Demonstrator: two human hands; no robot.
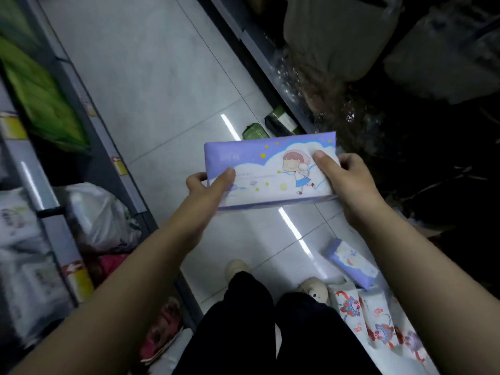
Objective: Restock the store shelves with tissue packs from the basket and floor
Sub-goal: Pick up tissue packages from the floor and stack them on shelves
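Note:
A purple and white tissue pack (266, 169) with a cartoon girl printed on it is held flat in front of me, above the aisle floor. My left hand (209, 189) grips its left end, thumb on top. My right hand (341, 175) grips its right end, thumb pressed on the printed face. On the floor at lower right lie another purple tissue pack (351, 263) and white tissue packs with red and blue prints (378, 323). No basket shows in this view.
A shelf unit (54, 169) on the left carries green packs (40, 98), white bagged goods (94, 215) and yellow price tags. A dark shelf (270, 66) on the right holds plastic-wrapped bundles (332, 33). Dark green packs (255, 131) lie on the tiled floor (151, 77). My legs and shoes stand below.

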